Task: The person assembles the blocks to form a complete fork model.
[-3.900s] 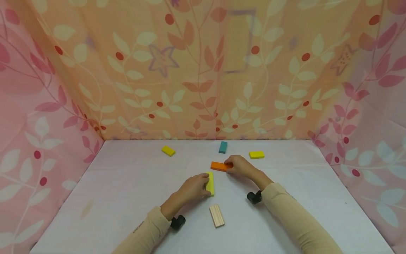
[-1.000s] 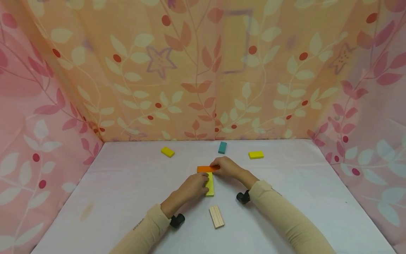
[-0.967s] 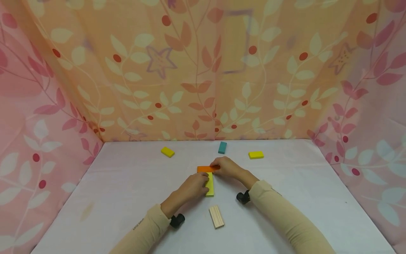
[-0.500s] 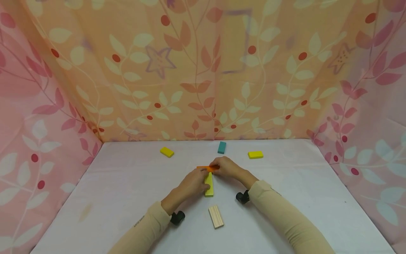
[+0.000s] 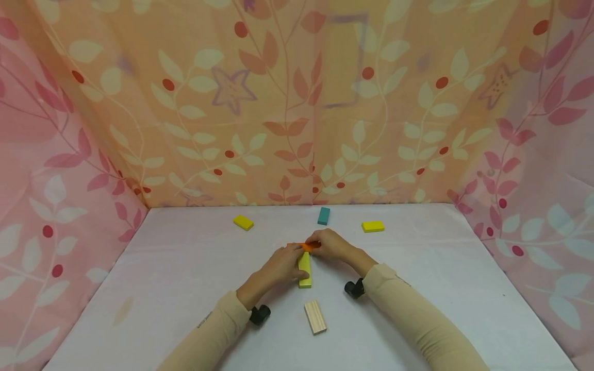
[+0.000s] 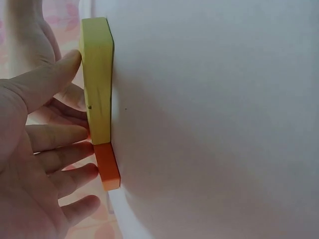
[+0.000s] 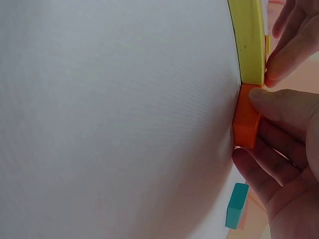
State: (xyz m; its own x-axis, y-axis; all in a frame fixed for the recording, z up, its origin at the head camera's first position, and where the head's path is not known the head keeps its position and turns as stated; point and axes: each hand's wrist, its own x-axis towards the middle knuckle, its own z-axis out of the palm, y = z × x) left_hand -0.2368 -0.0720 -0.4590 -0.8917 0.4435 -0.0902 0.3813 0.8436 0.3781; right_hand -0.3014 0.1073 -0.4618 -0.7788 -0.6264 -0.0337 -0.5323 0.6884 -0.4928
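Note:
In the head view, a light yellow block (image 5: 304, 270) lies lengthwise on the white table. At its far end an orange block (image 7: 246, 117) lies crosswise, the two touching like a T. My left hand (image 5: 282, 267) is over their left side. In the left wrist view its thumb rests against the yellow block (image 6: 98, 84), while its rather straight fingers touch the orange block (image 6: 107, 167). My right hand (image 5: 330, 245) pinches the right end of the orange block, thumb on one side and fingers on the other. Fingers partly hide the orange block in the head view.
Nearer the front lies a plain wooden block (image 5: 315, 317). Along the back are a yellow block (image 5: 243, 222) at left, a teal block (image 5: 324, 216) mid-way and another yellow block (image 5: 373, 226) at right. Floral cloth (image 5: 297, 103) walls the table's back and sides.
Earlier the right hand slid the orange block left to the yellow block's far end. Since then my left hand's fingers have moved forward from the yellow block onto the orange one.

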